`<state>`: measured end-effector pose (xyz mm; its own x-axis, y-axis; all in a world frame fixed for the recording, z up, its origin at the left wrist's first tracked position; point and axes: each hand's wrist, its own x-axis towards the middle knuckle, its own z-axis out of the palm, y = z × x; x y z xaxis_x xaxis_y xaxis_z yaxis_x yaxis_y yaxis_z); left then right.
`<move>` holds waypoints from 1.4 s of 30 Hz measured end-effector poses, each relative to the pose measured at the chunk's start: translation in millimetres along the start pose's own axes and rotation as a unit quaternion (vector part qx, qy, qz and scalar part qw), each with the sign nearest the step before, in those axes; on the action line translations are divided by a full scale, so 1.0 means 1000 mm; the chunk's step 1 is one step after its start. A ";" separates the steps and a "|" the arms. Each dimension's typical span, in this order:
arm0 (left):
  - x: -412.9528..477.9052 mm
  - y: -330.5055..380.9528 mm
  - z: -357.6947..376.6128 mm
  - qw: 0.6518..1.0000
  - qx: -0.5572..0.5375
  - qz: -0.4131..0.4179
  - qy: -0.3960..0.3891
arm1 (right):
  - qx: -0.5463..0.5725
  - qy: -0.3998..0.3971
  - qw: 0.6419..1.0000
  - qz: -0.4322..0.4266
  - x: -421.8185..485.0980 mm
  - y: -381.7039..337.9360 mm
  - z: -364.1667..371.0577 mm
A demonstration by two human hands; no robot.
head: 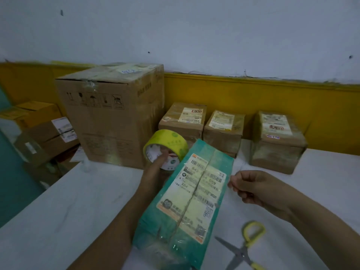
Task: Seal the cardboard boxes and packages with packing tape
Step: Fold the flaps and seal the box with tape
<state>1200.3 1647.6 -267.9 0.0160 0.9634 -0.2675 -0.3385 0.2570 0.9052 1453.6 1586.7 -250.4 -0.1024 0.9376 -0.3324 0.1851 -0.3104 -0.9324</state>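
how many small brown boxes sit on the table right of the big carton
3 small boxes: one next to the big carton, one in the middle, one farthest right. The tape roll hides part of the first.

centre: left hand (153,168) grips tape roll (171,139) | below: teal package (187,201) | right: right hand (253,190) curled beside it | lower right: open scissors (243,252)

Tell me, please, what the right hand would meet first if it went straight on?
Probably the right hand meets the teal plastic package with a white label, close ahead; depth is unclear.
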 end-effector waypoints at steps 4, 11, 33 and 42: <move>-0.013 -0.018 0.012 0.982 -0.056 -0.102 -0.147 | -0.013 0.032 0.999 -0.001 0.000 0.009 0.000; -0.011 -0.024 0.049 0.993 0.074 0.060 -0.076 | -0.066 0.070 0.993 0.065 -0.011 0.009 -0.025; -0.025 0.009 0.084 0.948 0.144 0.282 -0.041 | 0.059 0.091 0.994 0.004 -0.014 0.009 -0.047; 0.001 0.016 0.017 0.764 0.553 0.324 -0.068 | 0.166 0.069 0.984 -0.005 -0.011 0.032 -0.065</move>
<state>1211.0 1654.3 -248.1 0.3050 0.8953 0.3247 0.6851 -0.4430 0.5782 1524.4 1576.8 -267.6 0.0362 0.9462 -0.3217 -0.1465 -0.3134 -0.9383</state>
